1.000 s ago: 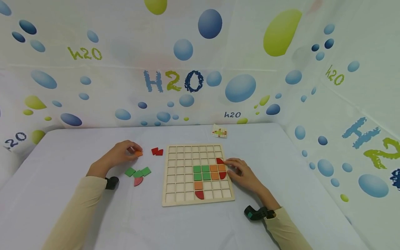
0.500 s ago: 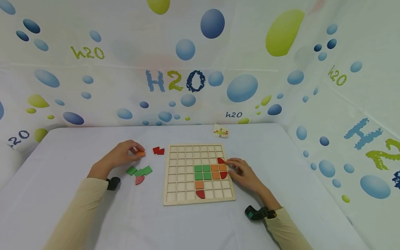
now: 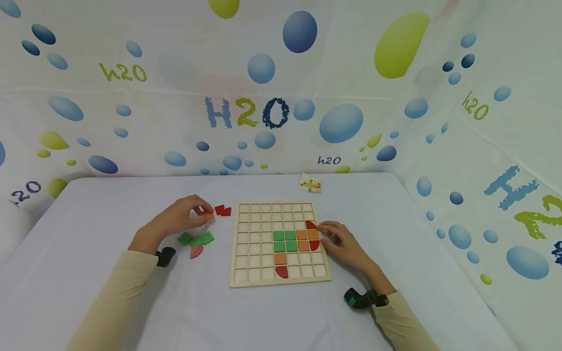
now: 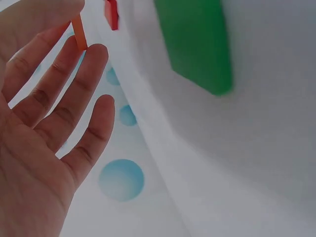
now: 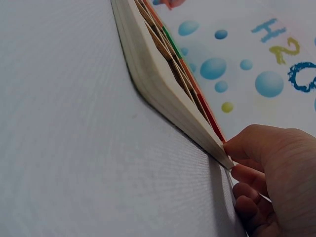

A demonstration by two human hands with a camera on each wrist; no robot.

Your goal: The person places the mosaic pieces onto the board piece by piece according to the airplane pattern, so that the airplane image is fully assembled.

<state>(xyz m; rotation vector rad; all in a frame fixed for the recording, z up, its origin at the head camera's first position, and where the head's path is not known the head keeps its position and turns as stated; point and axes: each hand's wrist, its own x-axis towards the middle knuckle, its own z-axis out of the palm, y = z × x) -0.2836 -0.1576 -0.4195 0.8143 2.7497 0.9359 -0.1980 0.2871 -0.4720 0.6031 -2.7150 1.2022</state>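
My left hand (image 3: 186,214) pinches an orange square tile (image 3: 208,215) between thumb and fingertips, just above the table. In the left wrist view the same tile (image 4: 79,33) shows edge-on beneath the thumb, with the other fingers extended. Two red pieces (image 3: 226,211) lie right beside it. My right hand (image 3: 344,246) touches the right edge of a wooden grid board (image 3: 254,284) with thumb and index fingertips, the other fingers loosely bent. On the board sit green squares (image 3: 278,236), orange squares (image 3: 280,259) and red quarter-round pieces (image 3: 282,272).
Several green tiles (image 3: 207,238) and a light red quarter-round piece (image 3: 196,251) lie in front of my left hand. A small pattern card (image 3: 310,183) rests behind the board. A printed cloth backdrop (image 3: 175,112) rises at the table's far edge.
My left hand, with the orange tile in its fingertips, has moved right towards the red pieces and the board. My right hand stays at the board's edge.
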